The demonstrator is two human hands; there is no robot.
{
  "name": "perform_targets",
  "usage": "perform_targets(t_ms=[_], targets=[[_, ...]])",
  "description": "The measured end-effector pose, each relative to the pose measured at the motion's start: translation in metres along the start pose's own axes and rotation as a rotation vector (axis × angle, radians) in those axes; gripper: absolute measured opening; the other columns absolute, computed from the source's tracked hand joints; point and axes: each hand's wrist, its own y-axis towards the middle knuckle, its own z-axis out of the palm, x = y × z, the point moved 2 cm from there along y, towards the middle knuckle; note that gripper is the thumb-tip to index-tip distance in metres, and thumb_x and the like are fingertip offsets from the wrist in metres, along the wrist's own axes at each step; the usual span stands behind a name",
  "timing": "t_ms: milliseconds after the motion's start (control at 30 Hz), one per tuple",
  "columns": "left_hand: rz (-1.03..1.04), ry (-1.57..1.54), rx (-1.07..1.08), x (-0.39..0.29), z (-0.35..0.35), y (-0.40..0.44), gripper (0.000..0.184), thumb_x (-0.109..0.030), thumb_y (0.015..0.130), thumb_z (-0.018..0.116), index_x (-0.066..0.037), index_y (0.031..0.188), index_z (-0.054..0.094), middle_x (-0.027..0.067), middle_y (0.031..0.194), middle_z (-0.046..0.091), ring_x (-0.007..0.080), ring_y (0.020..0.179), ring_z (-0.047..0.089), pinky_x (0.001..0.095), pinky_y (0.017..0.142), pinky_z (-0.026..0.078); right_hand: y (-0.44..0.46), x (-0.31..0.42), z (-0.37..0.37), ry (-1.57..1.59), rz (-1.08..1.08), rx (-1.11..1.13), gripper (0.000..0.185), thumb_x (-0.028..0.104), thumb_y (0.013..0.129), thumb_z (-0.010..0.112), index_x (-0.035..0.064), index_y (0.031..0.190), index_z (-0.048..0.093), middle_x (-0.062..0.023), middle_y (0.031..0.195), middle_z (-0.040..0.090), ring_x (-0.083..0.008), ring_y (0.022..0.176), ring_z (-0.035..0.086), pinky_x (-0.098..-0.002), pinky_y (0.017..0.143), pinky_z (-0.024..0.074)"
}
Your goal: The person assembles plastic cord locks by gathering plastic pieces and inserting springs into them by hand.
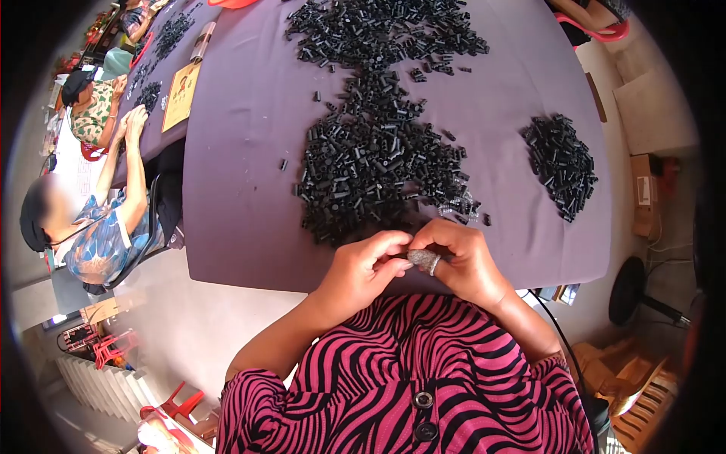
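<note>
Close to the table's near edge, my left hand [367, 263] and my right hand [461, 256] meet fingertip to fingertip. Both are closed in a pinch on a small black plastic piece [398, 256], mostly hidden by the fingers. A worn grey-brown wrap [423, 261] covers the thumb of my right hand. Just beyond my hands lies a large heap of short black tubular plastic pieces [363, 166]. Some clear or silvery bits [460, 206] lie at the heap's right near edge.
A smaller pile of black pieces [561, 166] sits at the right on the purple-grey cloth [242, 151]. More black pieces [386, 34] spread at the far end. Left, a person in a blue patterned shirt [102, 246] sits by a yellow printed sheet [181, 97].
</note>
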Motion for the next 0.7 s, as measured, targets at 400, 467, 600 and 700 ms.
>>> perform_targets(t_ms=[400, 467, 600, 700], targets=[[0.151, 0.25, -0.042, 0.012, -0.001, -0.003, 0.047, 0.004, 0.089, 0.073, -0.002, 0.134, 0.062, 0.0132, 0.096, 0.074, 0.0175, 0.086, 0.075, 0.0311, 0.078, 0.059, 0.002, -0.013, 0.013, 0.058, 0.087, 0.05, 0.021, -0.009, 0.088, 0.07, -0.0006, 0.107, 0.069, -0.0116, 0.094, 0.071, -0.0212, 0.083, 0.071, -0.0332, 0.073, 0.0563], [0.16, 0.261, -0.06, 0.013, -0.002, -0.004, 0.049, 0.004, 0.089, 0.073, -0.003, 0.136, 0.061, 0.0139, 0.097, 0.074, 0.0182, 0.086, 0.075, 0.0317, 0.079, 0.059, 0.003, -0.005, 0.018, -0.094, 0.004, 0.029, 0.023, -0.009, 0.087, 0.07, -0.0003, 0.108, 0.07, -0.0142, 0.096, 0.071, -0.0275, 0.084, 0.071, -0.0353, 0.075, 0.0566], [0.216, 0.301, -0.123, 0.014, -0.005, -0.002, 0.05, 0.004, 0.089, 0.073, -0.003, 0.138, 0.061, 0.0161, 0.1, 0.075, 0.0216, 0.086, 0.075, 0.0332, 0.08, 0.059, 0.003, 0.0, 0.02, -0.172, -0.046, -0.003, 0.03, -0.009, 0.082, 0.069, 0.0004, 0.111, 0.069, -0.0176, 0.098, 0.069, -0.0379, 0.087, 0.07, -0.0402, 0.078, 0.0567], [0.332, 0.412, -0.159, 0.01, -0.004, 0.005, 0.051, 0.004, 0.088, 0.073, -0.002, 0.137, 0.061, 0.0183, 0.103, 0.075, 0.0275, 0.089, 0.076, 0.036, 0.08, 0.06, 0.003, 0.004, 0.016, -0.177, -0.033, 0.001, 0.034, -0.008, 0.081, 0.069, 0.0003, 0.114, 0.068, -0.0181, 0.099, 0.069, -0.0396, 0.089, 0.07, -0.0418, 0.079, 0.057]])
